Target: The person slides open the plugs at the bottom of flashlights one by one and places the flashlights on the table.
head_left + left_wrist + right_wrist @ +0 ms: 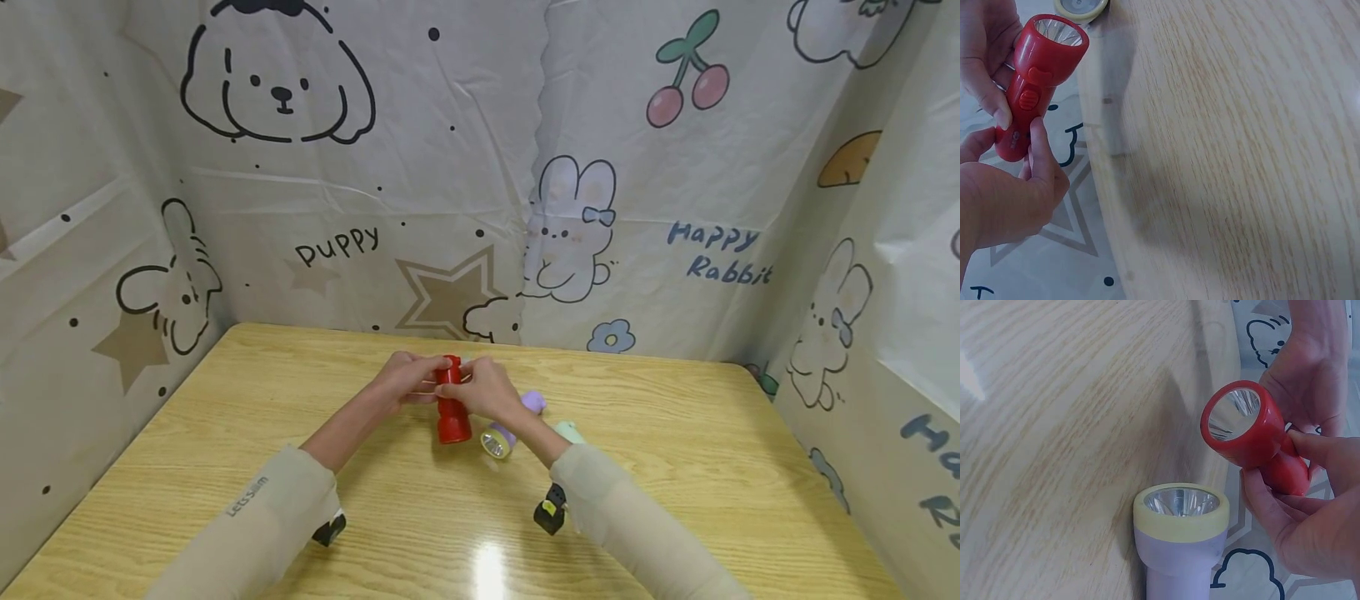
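Both hands hold a red flashlight (453, 423) over the far part of the table, its wide lens end pointing back toward the person. My left hand (405, 379) pinches its narrow tail end; in the left wrist view the left thumb and fingers sit on either side of that tail. Around the middle of the body, my right hand (489, 392) grips with thumb and fingers, as the right wrist view also shows. A sliding switch (1029, 99) stands out on the red body. Just right of it lies a purple flashlight (1179, 565) with a pale yellow rim, partly behind the right hand in the head view.
A mint-green object (569, 432) lies farther right, mostly hidden by the right forearm. The wooden table (675, 467) ends at a printed cloth backdrop (450, 167) with cartoon drawings, which also hangs along both sides. Black camera mounts (551, 510) sit under the wrists.
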{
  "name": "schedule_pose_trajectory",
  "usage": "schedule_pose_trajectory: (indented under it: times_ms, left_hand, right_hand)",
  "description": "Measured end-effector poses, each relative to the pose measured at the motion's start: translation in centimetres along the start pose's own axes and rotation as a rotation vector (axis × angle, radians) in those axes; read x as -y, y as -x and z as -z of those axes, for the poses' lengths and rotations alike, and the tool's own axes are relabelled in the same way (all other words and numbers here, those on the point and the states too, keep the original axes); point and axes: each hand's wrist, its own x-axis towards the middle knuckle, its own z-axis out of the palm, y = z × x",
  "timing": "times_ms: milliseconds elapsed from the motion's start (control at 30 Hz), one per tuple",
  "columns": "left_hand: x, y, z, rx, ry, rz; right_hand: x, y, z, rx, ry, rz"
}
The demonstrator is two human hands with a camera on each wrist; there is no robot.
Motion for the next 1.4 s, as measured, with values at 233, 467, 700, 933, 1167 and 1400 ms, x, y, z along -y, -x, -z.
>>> schedule_pose_trajectory:
  times_ms: [233, 467, 700, 933, 1167, 1400]
  left_hand:
    - [0.04, -0.11, 0.13, -0.001, -0.007, 0.020]
    - [0.24, -0.38, 0.33, -0.002, 0.015, 0.052]
    - [0.19, -0.48, 0.61, -0.006, 0.021, 0.092]
    - [0.28, -0.49, 0.69, 0.025, 0.019, 0.100]
    - [0.18, -0.56, 0.66, 0.031, 0.010, 0.108]
    - [0.00, -0.56, 0.51, 0.034, -0.009, 0.118]
  right_hand:
    - [-0.06, -0.09, -0.28, -0.001, 0.003, -0.004]
    - [0.07, -0.16, -0.32, 0.027, -0.034, -0.024]
    - [0.27, -0.29, -0.23, 0.045, -0.053, -0.049]
    - [0.20, -0.36, -0.29, 0.053, -0.060, -0.070]
    - [0.27, -0.46, -0.18, 0.058, -0.048, -0.079]
    - [0.47, -0.39, -0.01, 0.063, -0.064, -0.088]
